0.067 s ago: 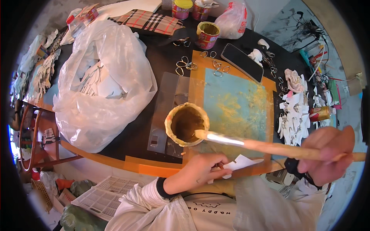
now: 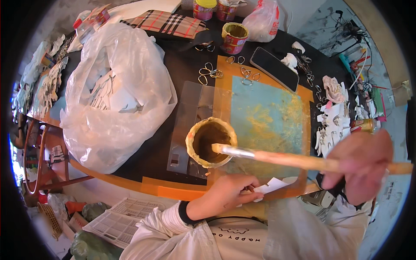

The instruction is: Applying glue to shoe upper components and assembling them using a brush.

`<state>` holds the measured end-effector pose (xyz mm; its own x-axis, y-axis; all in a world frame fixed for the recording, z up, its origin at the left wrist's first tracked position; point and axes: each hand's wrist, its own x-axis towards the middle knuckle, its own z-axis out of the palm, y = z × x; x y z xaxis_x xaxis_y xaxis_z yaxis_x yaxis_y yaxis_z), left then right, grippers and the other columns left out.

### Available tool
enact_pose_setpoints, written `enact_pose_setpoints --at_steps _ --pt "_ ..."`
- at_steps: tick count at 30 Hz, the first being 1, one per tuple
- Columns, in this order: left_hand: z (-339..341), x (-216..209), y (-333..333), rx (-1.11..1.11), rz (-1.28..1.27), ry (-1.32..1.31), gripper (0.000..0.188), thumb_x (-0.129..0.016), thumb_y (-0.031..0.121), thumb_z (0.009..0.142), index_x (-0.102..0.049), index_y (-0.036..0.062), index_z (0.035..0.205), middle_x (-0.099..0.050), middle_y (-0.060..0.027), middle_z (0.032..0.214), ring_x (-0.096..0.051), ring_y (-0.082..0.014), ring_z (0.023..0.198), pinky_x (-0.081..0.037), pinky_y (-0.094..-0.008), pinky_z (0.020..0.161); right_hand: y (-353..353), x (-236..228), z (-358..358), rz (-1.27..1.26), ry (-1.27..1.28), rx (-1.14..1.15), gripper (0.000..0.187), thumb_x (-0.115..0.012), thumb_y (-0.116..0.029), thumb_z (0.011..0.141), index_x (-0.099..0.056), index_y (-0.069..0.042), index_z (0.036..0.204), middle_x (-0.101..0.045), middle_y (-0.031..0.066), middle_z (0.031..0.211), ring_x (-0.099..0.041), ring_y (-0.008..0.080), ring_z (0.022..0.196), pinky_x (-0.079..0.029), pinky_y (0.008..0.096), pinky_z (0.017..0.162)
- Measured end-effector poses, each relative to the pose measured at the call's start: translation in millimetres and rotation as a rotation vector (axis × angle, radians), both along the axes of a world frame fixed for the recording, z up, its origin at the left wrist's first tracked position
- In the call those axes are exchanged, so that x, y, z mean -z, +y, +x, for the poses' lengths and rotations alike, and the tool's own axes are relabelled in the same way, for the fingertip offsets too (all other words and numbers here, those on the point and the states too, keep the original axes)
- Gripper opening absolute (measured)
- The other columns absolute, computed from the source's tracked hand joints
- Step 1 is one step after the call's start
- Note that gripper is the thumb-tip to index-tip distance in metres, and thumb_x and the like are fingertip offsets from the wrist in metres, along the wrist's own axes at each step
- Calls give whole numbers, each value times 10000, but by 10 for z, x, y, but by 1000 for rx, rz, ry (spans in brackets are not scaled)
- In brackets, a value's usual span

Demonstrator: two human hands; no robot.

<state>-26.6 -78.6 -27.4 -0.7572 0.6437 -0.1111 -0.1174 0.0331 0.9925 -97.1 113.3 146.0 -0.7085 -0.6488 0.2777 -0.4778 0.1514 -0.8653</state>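
Observation:
In my right hand (image 2: 362,167), slightly blurred, is a paintbrush (image 2: 281,159) with a long wooden handle. Its bristle tip reaches over the rim into the mouth of a round pot (image 2: 190,145), whose edge is crusted with yellowish paste and whose inside is brown. My left hand (image 2: 232,193) pinches a white cut piece (image 2: 279,184) with a notched edge, close to the table's front edge. Behind that piece lies a blue-green sheet (image 2: 242,99) smeared with yellow paste. Whether the bristles touch the paste cannot be made out.
A large clear plastic bag (image 2: 143,125) holding white cut pieces stands on the left. Metal rings (image 2: 210,71), a phone (image 2: 275,69) and a paste-rimmed tin (image 2: 234,41) lie farther back. White pieces with metal rings (image 2: 333,123) are piled at right.
The brush has shifted slightly left, its tip farther over the pot's mouth. My right hand has moved a little left and up. My left hand keeps its pinch on the white piece.

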Motion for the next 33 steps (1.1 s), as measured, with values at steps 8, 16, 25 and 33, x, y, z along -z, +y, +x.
enact_pose_setpoints --at_steps 8,16,25,33 --pt "-9 50 -1 -108 68 134 274 -696 226 780 -605 51 971 -617 -96 748 -625 -222 670 -477 -317 575 -540 241 -173 110 -68 102 296 -443 -225 931 -592 20 854 -594 90 659 -607 140 501 -447 226 428" --pt "69 248 92 -137 23 182 313 -671 269 800 -581 55 1008 -615 -95 760 -629 -234 679 -474 -329 568 -570 312 -210 244 -73 49 256 -457 -182 922 -595 24 858 -598 90 669 -612 146 509 -449 229 432" --pt "11 51 10 -62 -81 230 250 -653 221 815 -560 52 974 -607 -109 758 -627 -247 678 -469 -338 566 -399 183 -104 5 88 267 440 -290 -380 970 -497 -44 776 -483 44 578 -454 92 376 -399 244 378" --pt "80 -2 42 -69 -120 273 128 -581 136 838 -559 44 924 -609 -129 791 -598 -310 719 -459 -357 617 -127 41 180 -70 185 445 405 -248 -348 976 -440 -57 770 -386 19 440 -400 98 372 -404 237 430"
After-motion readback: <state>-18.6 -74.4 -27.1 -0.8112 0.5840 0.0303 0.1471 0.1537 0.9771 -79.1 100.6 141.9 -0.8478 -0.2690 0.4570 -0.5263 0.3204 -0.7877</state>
